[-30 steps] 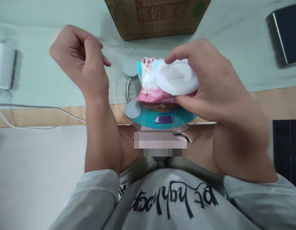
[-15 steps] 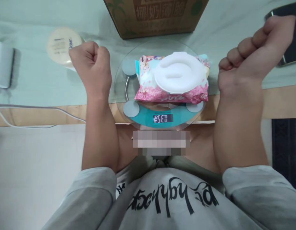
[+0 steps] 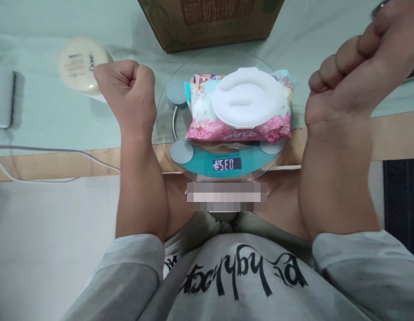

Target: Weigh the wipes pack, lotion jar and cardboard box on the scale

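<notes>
A pack of wet wipes, pink and pale blue with a white oval lid, lies on a round glass scale. The scale's lit display sits in a teal panel along its near edge. Left of the scale, my left hand is held in a fist, nothing visible in it. It overlaps the edge of a cream-lidded Dove tub in view. On the right, my right hand is raised with its fingers curled in and its thumb side toward the upper right. I see nothing in it.
A brown cardboard box stands behind the scale. A white block-shaped device and pale cables are at the left. A dark object is mostly hidden behind my right hand. The wooden table edge runs across, near my legs.
My right hand has shifted up and to the right, covering more of the dark object. My left hand stays a fist. The view has moved slightly; the pack rests on the scale as before.
</notes>
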{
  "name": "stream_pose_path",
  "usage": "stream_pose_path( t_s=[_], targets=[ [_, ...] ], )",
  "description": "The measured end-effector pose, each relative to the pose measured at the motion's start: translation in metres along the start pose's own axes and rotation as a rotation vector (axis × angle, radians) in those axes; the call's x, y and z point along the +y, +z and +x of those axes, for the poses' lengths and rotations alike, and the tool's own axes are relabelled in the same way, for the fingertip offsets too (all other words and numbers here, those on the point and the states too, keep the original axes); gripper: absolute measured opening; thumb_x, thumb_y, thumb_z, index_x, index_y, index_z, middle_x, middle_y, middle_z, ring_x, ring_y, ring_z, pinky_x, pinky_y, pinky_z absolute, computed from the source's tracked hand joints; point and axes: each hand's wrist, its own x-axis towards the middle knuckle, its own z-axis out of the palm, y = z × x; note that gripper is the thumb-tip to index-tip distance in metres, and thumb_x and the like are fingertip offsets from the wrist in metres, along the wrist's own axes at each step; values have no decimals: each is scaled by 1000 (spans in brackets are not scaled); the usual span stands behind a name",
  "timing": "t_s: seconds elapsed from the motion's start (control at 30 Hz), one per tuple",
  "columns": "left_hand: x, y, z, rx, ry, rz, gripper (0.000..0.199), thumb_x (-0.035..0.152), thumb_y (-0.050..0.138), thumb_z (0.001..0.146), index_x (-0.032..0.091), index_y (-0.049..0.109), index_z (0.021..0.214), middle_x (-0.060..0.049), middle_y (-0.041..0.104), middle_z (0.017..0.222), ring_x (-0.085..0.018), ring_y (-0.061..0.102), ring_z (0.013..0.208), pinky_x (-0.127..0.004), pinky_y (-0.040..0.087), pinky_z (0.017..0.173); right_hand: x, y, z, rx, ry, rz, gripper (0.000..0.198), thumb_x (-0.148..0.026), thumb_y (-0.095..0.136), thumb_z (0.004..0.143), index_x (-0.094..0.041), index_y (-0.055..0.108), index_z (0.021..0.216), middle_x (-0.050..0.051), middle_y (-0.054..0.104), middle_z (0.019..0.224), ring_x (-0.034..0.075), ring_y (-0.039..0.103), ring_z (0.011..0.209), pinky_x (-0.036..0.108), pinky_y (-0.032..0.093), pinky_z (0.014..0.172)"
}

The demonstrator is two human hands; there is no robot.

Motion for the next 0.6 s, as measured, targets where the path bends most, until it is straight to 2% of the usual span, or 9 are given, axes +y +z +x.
stream_pose_path(
  t_s=[0.13,0.23,0.3,0.43,0.53,0.6],
  targets=[
    [2,1,-1,24,8,-4,76,24,85,73,23,9,68,-6,14,71,-13,27,68,-43,45,73,-2,-1,0,-53,-2,-8,34,-36,15,124,-25,5,94,-1,-8,85,8,-12,66,32,-10,57],
    [2,1,-1,39,-24,6,83,31,91,72,22,9,70,-6,13,72,-14,34,70,-44,50,75,-3,-4,-2,-78,18,-21,31,-27,21,120,-24,5,94,-1,-6,85,7,-11,65,33,-7,58],
    [1,0,-1,38,-56,18,86,32,96,74,22,11,69,-6,16,72,-16,45,73,-46,53,78,-2,-6,-2,-77,23,-25,29,-25,21,119,-24,4,95,-1,-7,85,7,-11,63,33,-8,57],
    [1,-1,1,24,-111,59,79,15,92,81,23,14,70,-6,23,72,-22,60,84,-52,60,92,1,-8,-1,-127,-19,-18,34,-35,18,123,-24,7,93,-1,-5,84,6,-7,63,31,-5,54],
    [3,0,2,17,-109,87,69,2,79,84,24,15,71,-6,24,72,-23,61,85,-56,60,99,2,-9,-1,-125,-32,-1,36,-32,22,123,-24,8,91,-2,-3,82,5,-4,59,29,-5,52],
    [4,0,1,9,-93,92,66,-2,74,85,24,15,71,-6,25,71,-22,60,82,-55,59,99,3,-8,-3,-130,-56,24,35,-30,21,120,-25,7,89,-2,-2,79,5,-4,59,28,-5,51]
  ],
)
